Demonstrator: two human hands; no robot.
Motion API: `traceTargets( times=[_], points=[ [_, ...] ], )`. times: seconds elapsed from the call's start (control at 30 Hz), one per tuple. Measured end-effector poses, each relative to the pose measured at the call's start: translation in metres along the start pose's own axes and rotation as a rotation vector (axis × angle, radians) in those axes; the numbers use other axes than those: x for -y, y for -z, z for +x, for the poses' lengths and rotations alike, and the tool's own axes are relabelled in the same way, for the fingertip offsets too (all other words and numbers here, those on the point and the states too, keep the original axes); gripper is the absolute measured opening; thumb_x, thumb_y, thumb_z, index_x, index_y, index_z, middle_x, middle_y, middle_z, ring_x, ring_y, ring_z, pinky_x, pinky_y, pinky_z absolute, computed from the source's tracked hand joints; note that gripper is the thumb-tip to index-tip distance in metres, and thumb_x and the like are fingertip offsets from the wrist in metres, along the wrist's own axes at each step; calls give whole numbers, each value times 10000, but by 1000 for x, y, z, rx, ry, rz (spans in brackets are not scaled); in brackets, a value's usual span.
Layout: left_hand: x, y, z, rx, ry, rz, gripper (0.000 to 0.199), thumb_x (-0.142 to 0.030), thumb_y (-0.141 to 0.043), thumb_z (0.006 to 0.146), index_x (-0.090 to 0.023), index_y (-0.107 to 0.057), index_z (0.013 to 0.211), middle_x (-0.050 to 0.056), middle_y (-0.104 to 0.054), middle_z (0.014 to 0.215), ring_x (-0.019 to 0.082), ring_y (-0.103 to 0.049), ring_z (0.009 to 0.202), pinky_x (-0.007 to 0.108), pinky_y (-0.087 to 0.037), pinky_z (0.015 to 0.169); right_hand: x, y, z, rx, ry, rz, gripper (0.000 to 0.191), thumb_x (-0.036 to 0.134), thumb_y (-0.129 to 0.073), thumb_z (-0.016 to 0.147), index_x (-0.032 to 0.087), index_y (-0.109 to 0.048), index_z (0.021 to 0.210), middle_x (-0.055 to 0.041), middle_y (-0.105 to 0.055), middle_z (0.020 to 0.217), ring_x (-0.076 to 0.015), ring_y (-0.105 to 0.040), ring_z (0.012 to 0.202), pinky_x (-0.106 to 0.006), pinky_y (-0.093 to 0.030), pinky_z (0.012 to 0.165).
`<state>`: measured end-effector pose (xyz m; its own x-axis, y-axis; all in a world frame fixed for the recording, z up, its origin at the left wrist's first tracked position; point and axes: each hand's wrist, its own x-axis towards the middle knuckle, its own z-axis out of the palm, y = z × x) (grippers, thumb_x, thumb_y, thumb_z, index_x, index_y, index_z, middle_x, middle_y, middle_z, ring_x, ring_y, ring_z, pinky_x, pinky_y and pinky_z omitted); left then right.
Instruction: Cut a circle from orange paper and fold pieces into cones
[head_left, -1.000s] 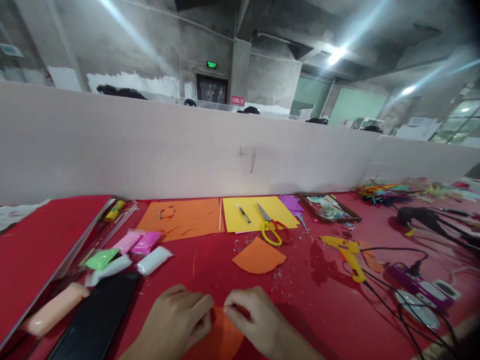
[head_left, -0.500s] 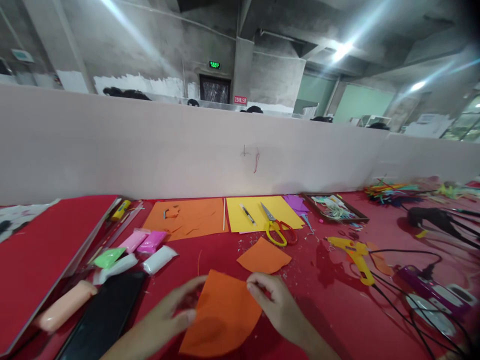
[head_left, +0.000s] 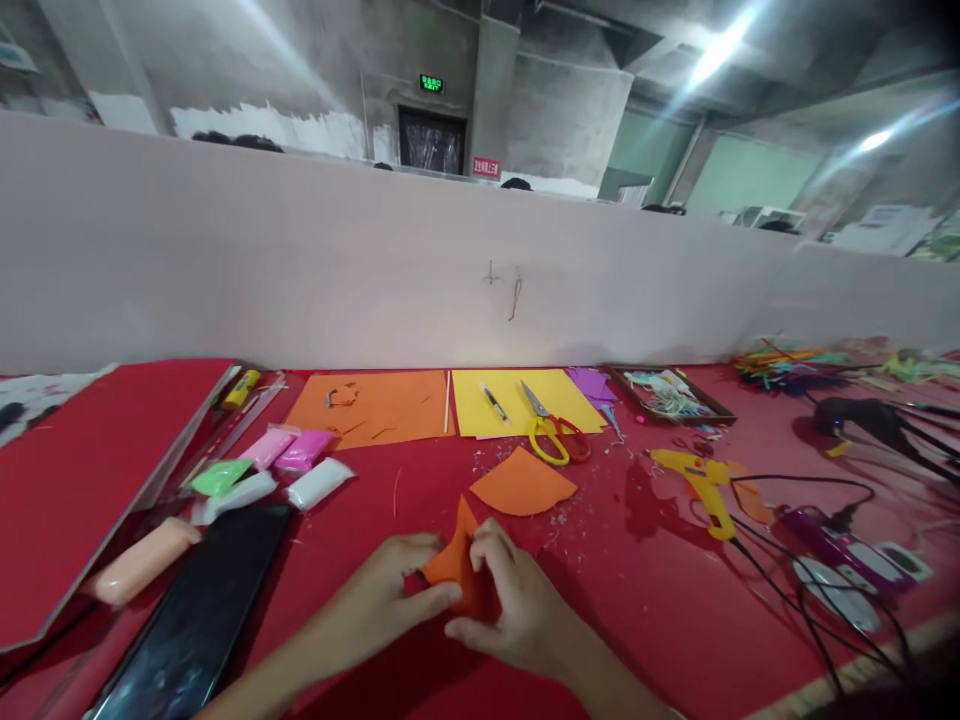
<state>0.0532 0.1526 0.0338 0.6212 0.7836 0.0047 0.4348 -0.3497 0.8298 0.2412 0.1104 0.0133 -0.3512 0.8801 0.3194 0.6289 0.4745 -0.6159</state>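
Observation:
Between my two hands an orange paper piece (head_left: 463, 560) is bent into a curve, its pointed tip standing up toward the wall. My left hand (head_left: 401, 590) grips its left edge, thumb in front and fingers behind. On the other side my right hand (head_left: 514, 605) has its fingers curled over the right edge of the paper. Just beyond the hands, a second orange paper fan shape (head_left: 523, 482) lies flat on the red table (head_left: 375, 540). Scissors (head_left: 551, 430) with one yellow and one red handle rest behind it, partly on a yellow paper sheet (head_left: 465, 400).
A yellow hot glue gun (head_left: 697, 485) and its cord lie at right, near a purple power strip (head_left: 840, 550). Bagged clay (head_left: 322, 485) and a black case (head_left: 202, 610) sit at left. A tray of scraps (head_left: 667, 395) stands by the white partition (head_left: 337, 270).
The orange paper was spread flat between my hands and is now curled. My hands have come closer together, and the right one has closed over its edge. The view has tilted down.

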Motion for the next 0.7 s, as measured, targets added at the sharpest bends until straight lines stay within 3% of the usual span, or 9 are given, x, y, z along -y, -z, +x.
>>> traceTargets(
  times=[0.1,0.23,0.47,0.7],
  points=[
    [-10,0,2,46,-121,-32,337,-496,-625,684,-205,-637,852,61,-561,1048,224,-486,994,281,-385,843,2,-1,-1,54,-43,89,418,379,-695,617,203,-379,826,-4,-452,838,-140,-443,697,-251,-371,598],
    [-16,1,7,99,-224,-130,331,-507,-608,705,-180,-590,753,26,-523,892,174,-485,880,248,-387,772,3,2,3,66,-18,293,380,378,-698,624,194,-461,857,-3,-468,858,-129,-441,708,-235,-374,610],
    [-15,-5,11,75,-234,-256,404,-533,-598,699,-164,-446,636,-1,-449,816,142,-446,783,239,-366,697,5,7,6,67,-14,534,398,415,-692,643,189,-548,938,-43,-506,994,-174,-485,883,-275,-398,779],
    [-13,-7,15,119,-247,-298,413,-572,-574,696,-161,-576,736,20,-469,848,166,-471,829,272,-379,746,2,11,8,77,-50,612,427,519,-672,615,174,-551,834,-30,-510,883,-163,-478,788,-278,-392,727]
  ],
)
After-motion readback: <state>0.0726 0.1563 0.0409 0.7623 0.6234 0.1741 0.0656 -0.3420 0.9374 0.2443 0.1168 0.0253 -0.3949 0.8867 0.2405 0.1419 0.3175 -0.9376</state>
